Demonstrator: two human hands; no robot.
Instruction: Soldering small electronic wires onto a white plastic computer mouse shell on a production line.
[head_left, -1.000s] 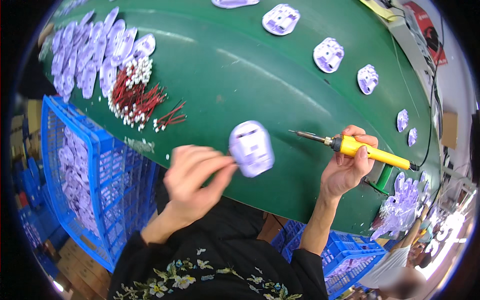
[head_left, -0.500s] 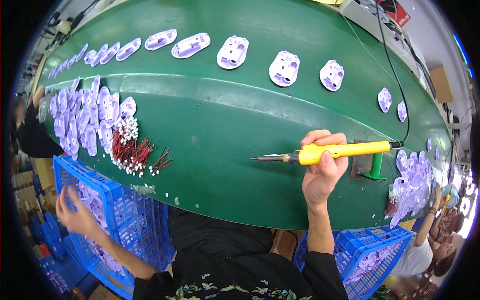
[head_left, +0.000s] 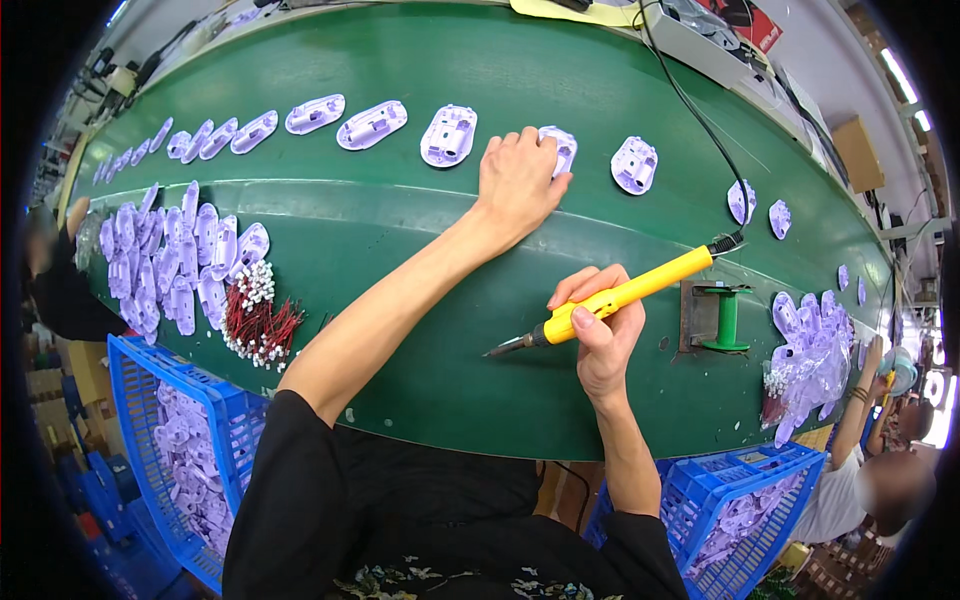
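Observation:
My left hand [head_left: 515, 180] reaches far across the green belt [head_left: 400, 230] and lies on a pale purple plastic shell [head_left: 560, 148] in the far row; its fingers close on that shell. My right hand [head_left: 600, 325] grips a yellow-handled soldering iron [head_left: 620, 295] over the near part of the belt, tip pointing left, its black cord running up and away. Other purple shells [head_left: 448, 135] lie in the same row on either side.
A pile of purple shells [head_left: 180, 260] and a bundle of red wires with white plugs [head_left: 258, 320] lie at near left. A green solder spool [head_left: 725, 318] stands right of the iron. Blue crates [head_left: 170, 450] flank my body. Another person [head_left: 870, 480] works at lower right.
My left arm has come up from the blue crate at lower left and stretched across the belt onto a shell in the far row. The soldering iron has tilted, tip lower.

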